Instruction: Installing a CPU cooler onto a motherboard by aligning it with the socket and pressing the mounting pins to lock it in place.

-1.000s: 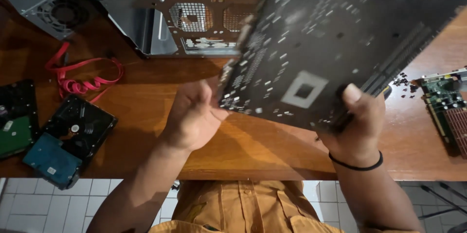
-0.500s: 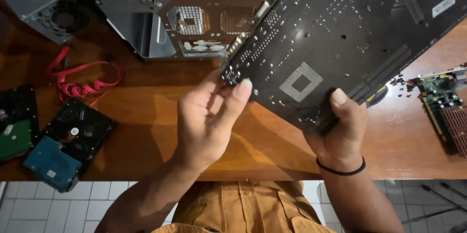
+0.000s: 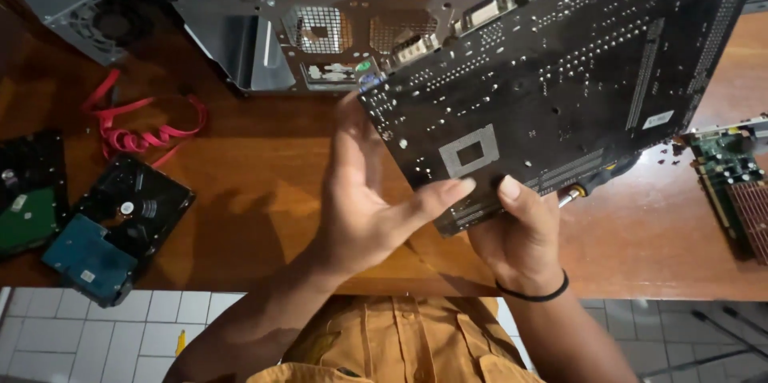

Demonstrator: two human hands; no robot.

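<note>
The right hand (image 3: pixel 518 231) is pinching the board (image 3: pixel 560 79) by its near corner, tilted above the desk's (image 3: pixel 264 167) near edge, long axis running up-right; the left hand (image 3: pixel 364 207) is lying open, fingertips touching its lower-left edge

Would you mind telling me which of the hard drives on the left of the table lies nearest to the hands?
The opened black hard drive, its round platter showing, lies closest to the left hand; the blue drive and the green-board drive sit farther left.
</note>
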